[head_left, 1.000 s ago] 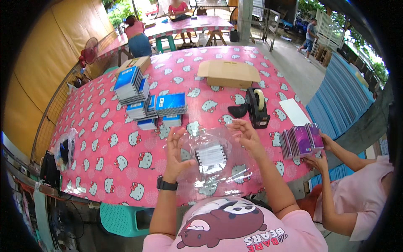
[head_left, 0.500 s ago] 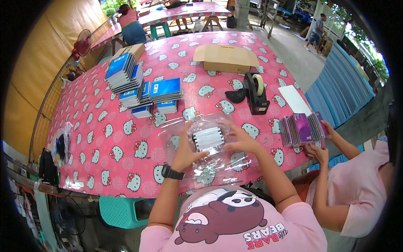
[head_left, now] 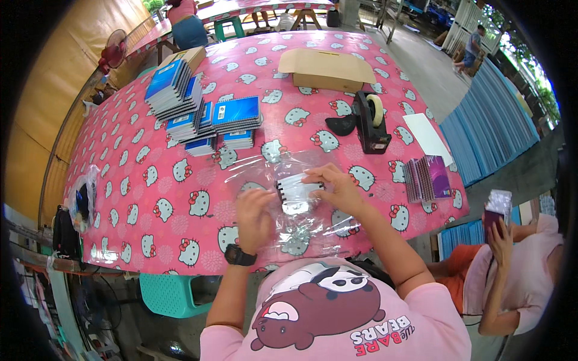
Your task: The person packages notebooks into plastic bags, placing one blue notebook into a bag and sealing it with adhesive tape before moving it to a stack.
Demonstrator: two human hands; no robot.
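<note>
Thumb and fingers of the right hand (head_left: 332, 184) grip the right end of a white bundle (head_left: 293, 191), lying on or inside clear plastic (head_left: 307, 237) on a pink desk (head_left: 168, 240). Left hand (head_left: 253, 216), blurred, is beside the other end; its grip cannot be told. Uneven pulling on the slack plastic could likely wrinkle it or skew the bundle. Farther out: blue notebooks (head_left: 236, 112), tape dispenser (head_left: 366, 127), purple notebooks (head_left: 438, 175).

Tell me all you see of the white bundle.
The white bundle looks like stacked paper edges, with black, tooth-like binding at its left and right ends. It lies on the pink table amid glossy, wrinkled clear plastic film; whether wrapped, I cannot tell. The right hand is on its right end; the left hand is beside its left end.
</note>
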